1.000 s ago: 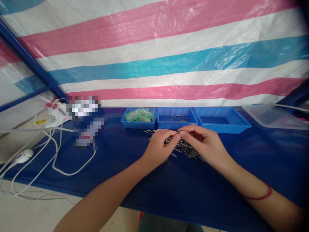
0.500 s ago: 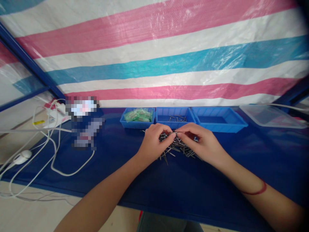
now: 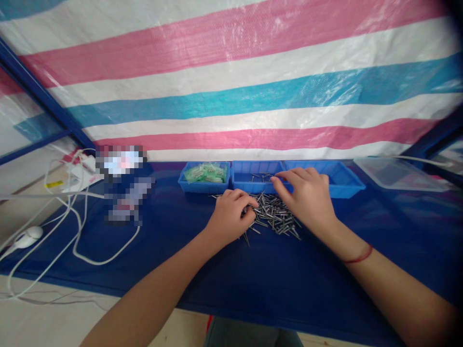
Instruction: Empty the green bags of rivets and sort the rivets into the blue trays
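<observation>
A loose pile of thin grey metal nails [image 3: 275, 214] lies on the blue table in front of the bins. At its left edge, my left hand [image 3: 231, 217] has its fingers curled around some nails, with the thumb below the index finger. My right hand [image 3: 311, 197] is over the front of the middle blue bin [image 3: 240, 185], near its right end. Its thumb and index fingertips are close together, and whatever is between them is too small to make out. A few nails [image 3: 262, 176] lie inside that bin near these fingertips.
A blue bin [image 3: 184, 186] at left holds green-tinted plastic packets [image 3: 208, 172]. Partly behind my right hand stands another blue bin [image 3: 350, 190], with a clear plastic lid [image 3: 398, 176] farther right. White cables [image 3: 104, 262] and a blurred-out phone-like object [image 3: 123, 161] occupy the left side.
My right hand has parted from my left fingertips and moved up and right to the middle bin, uncovering more of the pile. My left hand has stayed at the pile's left edge.
</observation>
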